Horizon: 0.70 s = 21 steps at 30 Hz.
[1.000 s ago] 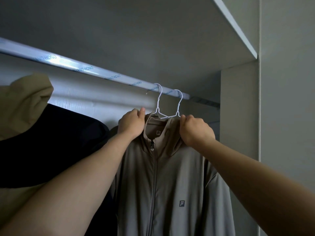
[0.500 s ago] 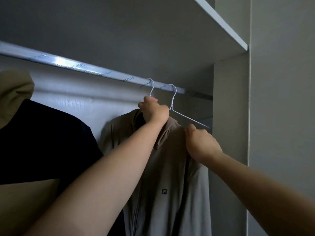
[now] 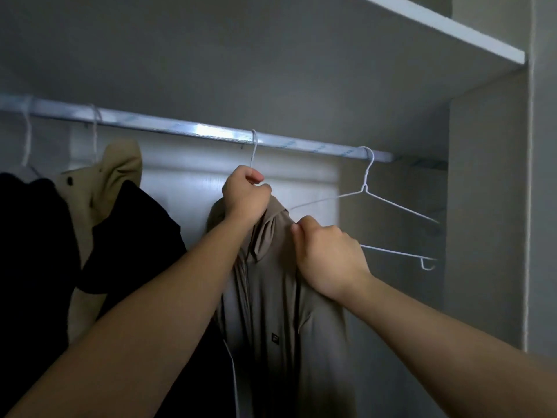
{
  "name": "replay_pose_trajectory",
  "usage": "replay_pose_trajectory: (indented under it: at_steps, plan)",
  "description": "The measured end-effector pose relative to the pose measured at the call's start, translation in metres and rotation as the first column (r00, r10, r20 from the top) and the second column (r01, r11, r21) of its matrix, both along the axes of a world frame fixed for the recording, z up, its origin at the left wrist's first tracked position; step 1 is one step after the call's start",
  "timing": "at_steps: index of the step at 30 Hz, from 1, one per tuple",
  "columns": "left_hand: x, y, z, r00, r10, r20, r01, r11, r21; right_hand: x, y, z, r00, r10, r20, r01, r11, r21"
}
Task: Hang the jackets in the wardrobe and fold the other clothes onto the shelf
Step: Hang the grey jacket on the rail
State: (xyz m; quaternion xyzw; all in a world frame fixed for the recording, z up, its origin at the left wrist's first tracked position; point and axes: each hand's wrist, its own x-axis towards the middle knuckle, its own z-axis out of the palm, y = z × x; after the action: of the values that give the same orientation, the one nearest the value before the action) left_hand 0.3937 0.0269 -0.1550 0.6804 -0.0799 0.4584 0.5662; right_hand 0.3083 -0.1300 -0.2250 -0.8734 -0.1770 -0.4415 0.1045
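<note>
Spotter: You're sliding the grey jacket [image 3: 271, 297] leftwards along the rail [image 3: 196, 129]. A second ago its hanger hook [image 3: 254, 146] was sitting right beside the empty hanger [image 3: 365, 193], and now the two are hanging well apart. The jacket's front is also turning away from you and narrowing into folds.

Coach: Your left hand [image 3: 245, 196] is clenching round the neck of that hanger just under the hook, with the collar bunching beneath it. I'd judge you're holding there to steer the hook and take some of the weight. Your right hand [image 3: 328, 254] is gripping the cloth at the shoulder, fingers curling into it, probably to keep the shoulder sitting on the wire while it's travelling.

Spotter: And where is the jacket hanging?

Coach: It's hanging from the rail inside the wardrobe, under the shelf [image 3: 437, 28]. The black garment [image 3: 135, 236] and tan coat [image 3: 99, 188] are on your left and the empty hanger is on your right. Its long axis is running straight down, with the collar at the top and the hem dropping out of view. The chest logo is showing, so the front is angling partly towards you. I can't tell how squarely the shoulders are lying across the rail.

Spotter: To my eye you're making room, and the hanging step is looking nearly finished.
</note>
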Motion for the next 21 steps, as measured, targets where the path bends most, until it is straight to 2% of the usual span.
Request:
replay_pose_trajectory:
  at_steps: [9,16,19,21]
  plan:
    - [-0.046,0.084,-0.005,0.994,0.104,0.023,-0.106,0.992,0.066,-0.021,0.079,0.002,0.992,0.122,-0.041,-0.119,0.99,0.077]
    - [-0.063,0.138,-0.001,0.968,0.252,-0.01,-0.252,0.968,-0.005,-0.033,0.13,0.002,0.955,0.295,0.022,-0.296,0.951,0.087]
    - [-0.073,0.131,0.006,0.911,0.407,-0.067,-0.394,0.907,0.148,-0.031,0.137,0.001,0.917,0.395,-0.047,-0.389,0.916,0.102]
    - [-0.083,0.108,0.014,0.804,0.591,-0.057,-0.541,0.769,0.341,-0.028,0.127,0.004,0.904,0.418,-0.092,-0.396,0.899,0.185]
